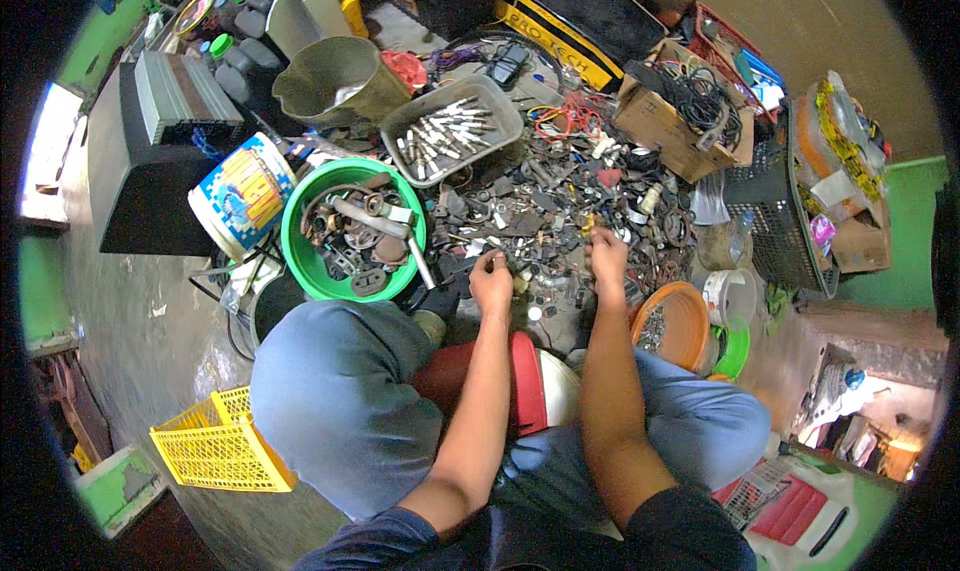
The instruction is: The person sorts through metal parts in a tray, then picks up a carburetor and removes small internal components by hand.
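Both my hands are over a wide heap of small scrap parts (545,186), mostly dark metal and plastic pieces. My left hand (490,279) is curled near the heap's close edge, thumb against fingers; anything in its grasp is too small or hidden. Farther right, my right hand (607,258) is closed in a pinch above the heap. A small yellow piece (588,222) shows at its fingertips, but whether they grip it is unclear. Beyond my left hand, a grey plastic tub (510,111) holds many whitish, plug-like parts.
Left of the heap stands a green basin (297,241) of larger metal parts, beside a printed white bucket (215,226). An orange bowl (690,311) and clear containers (735,296) sit right. A cardboard box (650,121) of cables is behind. A yellow crate (215,451) lies left.
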A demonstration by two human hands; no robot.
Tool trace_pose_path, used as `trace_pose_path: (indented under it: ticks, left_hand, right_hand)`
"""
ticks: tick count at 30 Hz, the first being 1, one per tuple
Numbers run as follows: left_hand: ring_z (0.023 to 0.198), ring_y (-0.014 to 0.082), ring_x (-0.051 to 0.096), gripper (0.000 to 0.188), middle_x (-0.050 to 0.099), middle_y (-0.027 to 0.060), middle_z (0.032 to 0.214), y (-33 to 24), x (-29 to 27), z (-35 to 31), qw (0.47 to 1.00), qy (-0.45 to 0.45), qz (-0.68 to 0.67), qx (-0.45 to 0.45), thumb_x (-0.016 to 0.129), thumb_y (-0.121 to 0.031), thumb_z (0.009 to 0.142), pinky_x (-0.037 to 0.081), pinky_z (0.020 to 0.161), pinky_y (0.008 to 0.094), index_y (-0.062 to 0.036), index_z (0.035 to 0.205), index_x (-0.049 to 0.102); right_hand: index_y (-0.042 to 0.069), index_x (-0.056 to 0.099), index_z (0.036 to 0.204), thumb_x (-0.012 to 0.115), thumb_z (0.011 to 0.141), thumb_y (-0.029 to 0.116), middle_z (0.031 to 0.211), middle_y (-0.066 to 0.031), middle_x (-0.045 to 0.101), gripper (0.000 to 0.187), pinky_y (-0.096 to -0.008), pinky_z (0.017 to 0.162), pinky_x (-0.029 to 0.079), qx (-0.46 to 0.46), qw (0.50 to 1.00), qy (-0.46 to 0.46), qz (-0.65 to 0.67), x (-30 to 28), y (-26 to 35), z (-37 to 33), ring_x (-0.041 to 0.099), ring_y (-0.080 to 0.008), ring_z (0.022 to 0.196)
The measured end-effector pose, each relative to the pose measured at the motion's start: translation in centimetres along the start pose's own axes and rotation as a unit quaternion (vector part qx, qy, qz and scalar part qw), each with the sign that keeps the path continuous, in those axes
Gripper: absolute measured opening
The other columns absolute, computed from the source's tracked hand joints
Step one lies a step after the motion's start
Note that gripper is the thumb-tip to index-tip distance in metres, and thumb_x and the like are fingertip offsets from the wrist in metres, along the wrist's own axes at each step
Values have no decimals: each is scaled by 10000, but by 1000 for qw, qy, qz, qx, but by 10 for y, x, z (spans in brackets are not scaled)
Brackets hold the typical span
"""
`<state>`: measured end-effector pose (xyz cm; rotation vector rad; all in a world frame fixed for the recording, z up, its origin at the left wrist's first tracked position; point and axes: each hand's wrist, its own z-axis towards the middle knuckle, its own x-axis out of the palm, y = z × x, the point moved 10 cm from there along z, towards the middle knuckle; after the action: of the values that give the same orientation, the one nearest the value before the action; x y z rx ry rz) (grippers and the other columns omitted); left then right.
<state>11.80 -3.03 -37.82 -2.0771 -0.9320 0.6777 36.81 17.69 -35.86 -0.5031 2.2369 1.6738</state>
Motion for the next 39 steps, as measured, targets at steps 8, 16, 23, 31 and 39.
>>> trace_pose_path:
  ticks: [8, 16, 23, 31, 39]
  left_hand:
    - [1178, 334, 559, 510, 573, 222, 1308, 90, 13, 9, 952, -81, -197, -221, 574, -429, 964, 438, 993, 465, 6, 1231, 578]
    - [1302, 286, 447, 592, 481, 130, 1434, 78, 57, -14, 914, -32, -348, -207, 402, -504, 1025, 317, 1122, 481, -78, 1436, 414]
    - [1269, 358, 500, 724, 527, 108, 1411, 83, 81, -13, 917, 59, -307, -247, 237, -664, 988, 362, 1094, 574, -151, 1432, 489]
    - [1250, 307, 512, 713, 516, 64, 1417, 26, 90, -39, 912, 89, -322, -237, 247, -657, 1001, 361, 1098, 503, -145, 1452, 455]
    - [1256, 307, 501, 777, 534, 100, 1390, 32, 98, -8, 945, 86, -273, -160, 291, -705, 976, 380, 1072, 494, -106, 1442, 458]
  right_hand:
    - [73, 542, 1348, 671, 901, 349, 1233, -166, 560, 541, -555, 736, 522, 276, 960, 20, 40, 13, -140, -66, 577, -356, 1042]
    - [39, 417, 1428, 605, 938, 394, 1400, -160, 476, 634, -585, 824, 481, 361, 916, -118, 132, 14, -153, -104, 518, -349, 1180]
    - [39, 404, 1395, 629, 923, 409, 1282, -135, 532, 641, -510, 744, 487, 402, 882, -130, 206, 34, -142, -110, 586, -299, 1012]
    - [-101, 348, 1453, 651, 930, 304, 1433, -263, 483, 728, -443, 1024, 421, 306, 923, -218, 80, 35, -101, -101, 506, -378, 1284]
    - [-47, 362, 1466, 615, 962, 252, 1471, -251, 440, 638, -411, 1078, 390, 237, 830, -316, 393, 64, -106, -93, 483, -344, 1308]
